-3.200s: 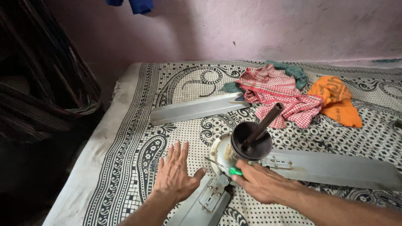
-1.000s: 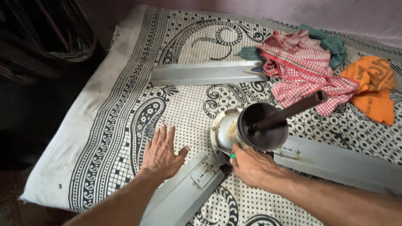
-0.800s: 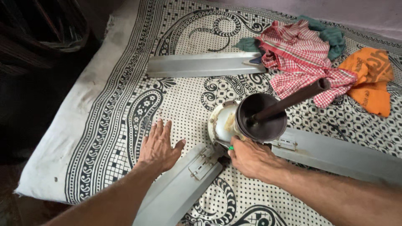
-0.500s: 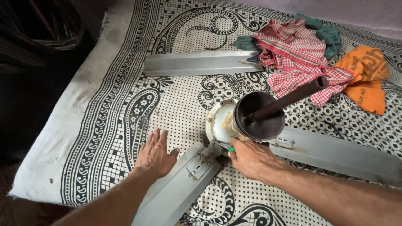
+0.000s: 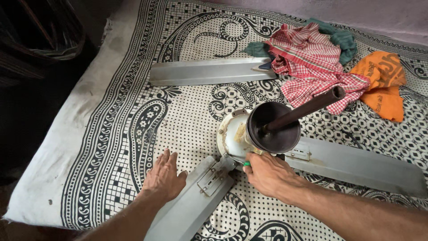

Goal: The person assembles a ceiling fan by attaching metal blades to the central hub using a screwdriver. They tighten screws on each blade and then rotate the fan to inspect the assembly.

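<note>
A ceiling fan lies on a patterned sheet, its white motor housing [image 5: 232, 134] topped by a dark cup [image 5: 273, 128] and a brown down rod [image 5: 307, 108]. My left hand [image 5: 162, 177] rests flat, fingers spread, on the near grey blade [image 5: 187, 207] and the sheet beside it. My right hand [image 5: 267, 175] is closed around a green-handled tool [image 5: 246, 164], a screwdriver by its look, whose tip points at the blade bracket [image 5: 214, 176] by the motor. A second blade [image 5: 356, 165] runs off to the right. A third blade [image 5: 209, 71] lies loose farther back.
A red checked cloth [image 5: 312, 67], a green cloth [image 5: 341, 38] and an orange cloth [image 5: 383, 82] lie bunched at the back right. The black-and-white sheet [image 5: 111, 134] covers a mattress whose left edge drops to a dark floor with a dark basket [image 5: 40, 31].
The view has shifted closer and further over the fan. My left hand slid a little toward me along the near blade. My right hand stays at the bracket with the tool.
</note>
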